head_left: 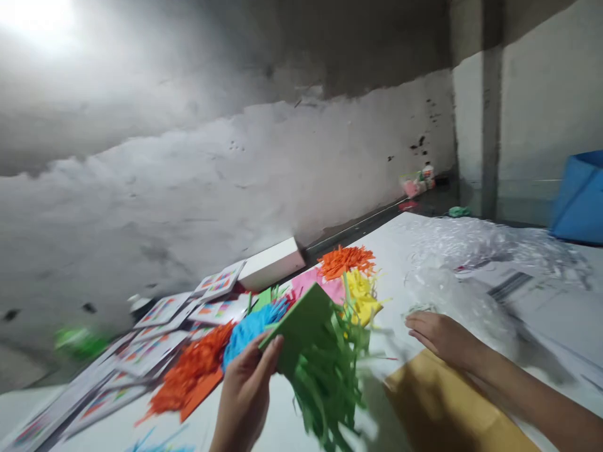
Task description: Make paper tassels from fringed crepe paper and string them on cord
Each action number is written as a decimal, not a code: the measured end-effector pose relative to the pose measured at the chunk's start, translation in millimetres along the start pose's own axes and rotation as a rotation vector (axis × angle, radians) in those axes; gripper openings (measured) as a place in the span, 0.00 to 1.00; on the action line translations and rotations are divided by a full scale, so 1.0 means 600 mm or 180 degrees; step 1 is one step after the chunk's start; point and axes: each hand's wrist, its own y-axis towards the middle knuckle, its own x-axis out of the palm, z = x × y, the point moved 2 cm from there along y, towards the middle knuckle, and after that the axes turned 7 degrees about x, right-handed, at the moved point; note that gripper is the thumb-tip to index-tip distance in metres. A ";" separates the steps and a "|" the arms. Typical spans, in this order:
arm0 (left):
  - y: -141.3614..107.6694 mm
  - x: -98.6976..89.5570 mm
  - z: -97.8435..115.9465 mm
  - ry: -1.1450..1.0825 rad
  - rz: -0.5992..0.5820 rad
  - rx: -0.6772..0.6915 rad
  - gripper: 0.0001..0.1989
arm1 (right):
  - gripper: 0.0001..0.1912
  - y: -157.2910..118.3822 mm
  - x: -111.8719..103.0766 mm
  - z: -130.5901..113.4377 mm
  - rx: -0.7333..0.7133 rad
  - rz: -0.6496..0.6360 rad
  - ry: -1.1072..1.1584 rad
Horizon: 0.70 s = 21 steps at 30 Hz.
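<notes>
My left hand [247, 389] pinches the corner of a green fringed piece [304, 326], whose cut strips hang down to the right. Under and behind it lie blue [252, 329], orange [195, 370], pink and yellow [362, 298] fringed pieces. My right hand [440, 336] is closed at the left edge of a clear plastic heap [452, 301]; a small pale bit shows at its fingertips, too blurred to make out. Below the right forearm lies a brown paper sheet or envelope [438, 402].
Several printed packs [155, 351] lie at the left, beside a white box [272, 263] near the wall. Shredded clear strips [490, 242] spread at the back right, with a blue container [579, 198] beyond. Bottles [428, 174] stand in the far corner.
</notes>
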 end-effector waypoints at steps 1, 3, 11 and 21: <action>-0.045 -0.020 -0.006 -0.0048 -0.0057 -0.0335 0.24 | 0.13 0.004 -0.013 -0.048 -0.0227 -0.0127 0.0146; -0.132 -0.039 -0.025 -0.0214 -0.0164 -0.0963 0.23 | 0.14 0.004 -0.027 -0.156 -0.0693 -0.0326 0.0445; -0.357 -0.007 -0.134 -0.1127 0.0561 -0.1214 0.33 | 0.17 -0.068 0.072 -0.419 -0.1428 0.0680 0.0502; -0.430 -0.060 -0.162 -0.0804 0.0381 -0.0659 0.32 | 0.07 -0.112 0.145 -0.431 -0.0198 -0.0519 0.1988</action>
